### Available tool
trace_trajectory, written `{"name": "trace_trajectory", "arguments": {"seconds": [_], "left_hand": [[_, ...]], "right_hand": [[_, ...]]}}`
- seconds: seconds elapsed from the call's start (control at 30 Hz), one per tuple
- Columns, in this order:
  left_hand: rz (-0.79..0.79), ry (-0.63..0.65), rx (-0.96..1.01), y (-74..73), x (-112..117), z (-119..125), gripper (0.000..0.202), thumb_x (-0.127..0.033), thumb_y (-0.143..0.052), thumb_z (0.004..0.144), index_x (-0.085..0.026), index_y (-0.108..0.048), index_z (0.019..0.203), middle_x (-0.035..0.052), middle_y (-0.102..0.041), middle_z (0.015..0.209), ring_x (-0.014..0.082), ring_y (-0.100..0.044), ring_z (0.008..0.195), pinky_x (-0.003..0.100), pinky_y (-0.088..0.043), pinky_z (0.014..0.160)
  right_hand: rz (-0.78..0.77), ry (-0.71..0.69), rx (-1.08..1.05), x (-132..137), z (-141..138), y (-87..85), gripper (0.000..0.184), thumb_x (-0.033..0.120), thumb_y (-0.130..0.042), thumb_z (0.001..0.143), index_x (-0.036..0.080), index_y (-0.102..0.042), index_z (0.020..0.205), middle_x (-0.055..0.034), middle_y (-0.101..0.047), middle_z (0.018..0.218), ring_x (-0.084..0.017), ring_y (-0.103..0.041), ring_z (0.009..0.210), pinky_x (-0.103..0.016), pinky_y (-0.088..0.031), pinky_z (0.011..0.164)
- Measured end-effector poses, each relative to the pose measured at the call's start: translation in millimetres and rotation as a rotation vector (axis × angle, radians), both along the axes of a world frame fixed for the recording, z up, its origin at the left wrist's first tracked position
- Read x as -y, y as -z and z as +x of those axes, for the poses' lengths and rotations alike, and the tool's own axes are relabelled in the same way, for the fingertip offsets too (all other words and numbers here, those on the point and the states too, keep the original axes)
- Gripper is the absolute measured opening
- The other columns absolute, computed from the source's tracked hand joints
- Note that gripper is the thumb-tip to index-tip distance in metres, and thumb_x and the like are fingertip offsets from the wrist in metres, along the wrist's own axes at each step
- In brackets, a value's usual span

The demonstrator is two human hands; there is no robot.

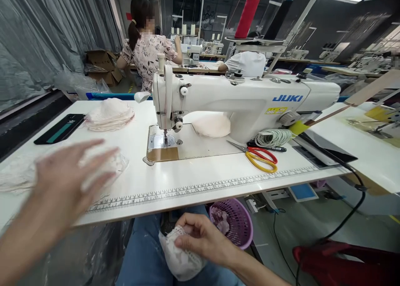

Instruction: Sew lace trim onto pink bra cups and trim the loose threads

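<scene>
My left hand (67,177) is over the left side of the sewing table, smeared by motion, its fingers spread apart. Beneath and around it lies white lace fabric (18,173), partly hidden by the hand. Low over my lap, my right hand (203,240) pinches a white lace fabric piece (183,259) between thumb and fingers; the piece hangs cupped. A white sewing machine (250,96) stands at the middle of the table, with a pale cut piece (212,125) on its bed behind the needle. A stack of pale fabric pieces (109,115) sits to the left of the machine.
Scissors (261,159) with red and yellow handles lie beside a coiled pale cord (273,138). A phone (59,129) rests at the far left. A ruler strip (175,193) runs along the front edge. Below is a purple basket (248,232). Two people work beyond.
</scene>
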State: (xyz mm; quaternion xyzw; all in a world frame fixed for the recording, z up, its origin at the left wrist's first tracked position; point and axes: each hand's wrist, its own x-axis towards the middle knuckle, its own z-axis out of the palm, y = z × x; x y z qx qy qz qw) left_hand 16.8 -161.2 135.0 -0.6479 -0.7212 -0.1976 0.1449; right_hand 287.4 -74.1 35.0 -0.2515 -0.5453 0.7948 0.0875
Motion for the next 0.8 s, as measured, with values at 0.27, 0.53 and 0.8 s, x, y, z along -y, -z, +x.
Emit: {"name": "trace_trajectory", "arguments": {"seconds": [0.27,0.53,0.8], "left_hand": [[-0.537,0.068,1.012,95.4,27.7,126.5,0.027,-0.042,-0.062,0.075,-0.020,-0.069,0.090,0.0023,-0.068,0.077,0.0191,-0.060,0.072,0.023,-0.048,0.065],[-0.813,0.137,1.375,97.6,18.0,123.5,0.036,-0.050,-0.067,0.066,-0.014,-0.066,0.066,-0.0016,-0.053,0.060,0.0142,-0.045,0.061,0.020,-0.037,0.056],[-0.900,0.126,1.545,103.8,30.9,128.0,0.055,-0.063,-0.072,0.056,-0.013,-0.068,0.079,-0.0004,-0.053,0.065,0.0134,-0.042,0.061,0.020,-0.035,0.054]], "right_hand": [[0.390,0.029,0.067,4.4,20.4,-9.3,0.029,0.041,-0.054,0.085,0.014,-0.053,0.073,0.0044,-0.044,0.058,-0.007,-0.036,0.052,-0.018,-0.030,0.048],[1.116,-0.176,-0.072,2.8,24.3,-25.1,0.019,0.020,-0.045,0.092,0.024,-0.063,0.098,-0.0058,-0.054,0.103,-0.015,-0.050,0.087,-0.026,-0.040,0.075],[0.298,-0.166,-0.290,1.6,20.4,-3.9,0.023,0.037,-0.045,0.092,0.017,-0.046,0.081,-0.0049,-0.050,0.087,-0.011,-0.043,0.071,-0.024,-0.037,0.063]]}}
